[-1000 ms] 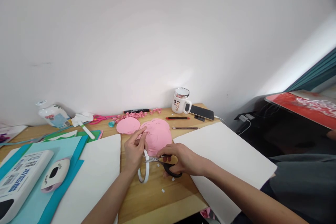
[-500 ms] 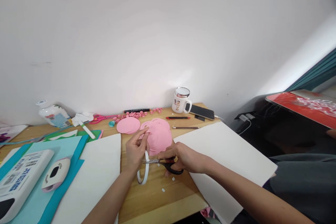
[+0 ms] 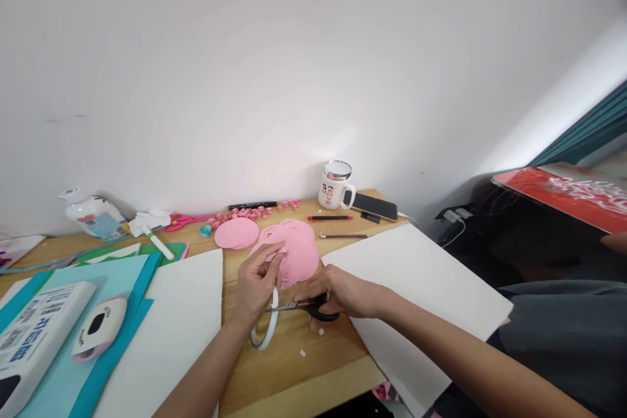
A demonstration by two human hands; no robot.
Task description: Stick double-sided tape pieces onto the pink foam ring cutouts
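Note:
My left hand (image 3: 257,282) pinches a curled white strip (image 3: 267,334) that looks like foam tape, its loop hanging just above the wooden table. In my right hand (image 3: 349,292) are scissors (image 3: 323,312) with black handles. Their blades point left and meet the strip below my left fingers; whether they bite into it I cannot tell. Behind both hands lies a pile of pink paper circles (image 3: 300,253), some with cut-out rings on top. Several small white pieces (image 3: 302,353) are scattered on the tabletop in front.
White sheets (image 3: 416,268) flank the work area on both sides. Toward the wall stand a white mug (image 3: 334,187), a phone (image 3: 375,206), pencils and more pink circles (image 3: 237,234). At left are a bottle (image 3: 95,214), pink scissors (image 3: 182,221) and blue folders (image 3: 125,277).
The view has shifted slightly. My left hand has tilted a little, and the strip's loop swings slightly left and down. The scissors stay at the strip.

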